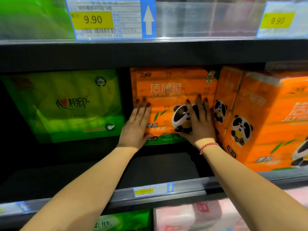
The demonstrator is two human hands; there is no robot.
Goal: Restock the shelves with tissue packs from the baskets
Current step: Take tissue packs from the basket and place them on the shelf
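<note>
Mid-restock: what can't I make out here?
Head view:
Front of the orange pack: partly covered by left hand and right hand.
Space behind it: hidden by the pack.
Small print on the upper price tag: blurred.
The rightmost orange pack: cut off by the right edge.
The baskets: out of frame.

Glossy plastic-wrapped orange tissue pack (173, 90)

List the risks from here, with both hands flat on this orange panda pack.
1. The orange pack appears tight against the neighbouring packs; a push could snag and skew it.
2. The left hand and right hand press flat, low on its soft front, so it might crumple or tilt backward.
</note>
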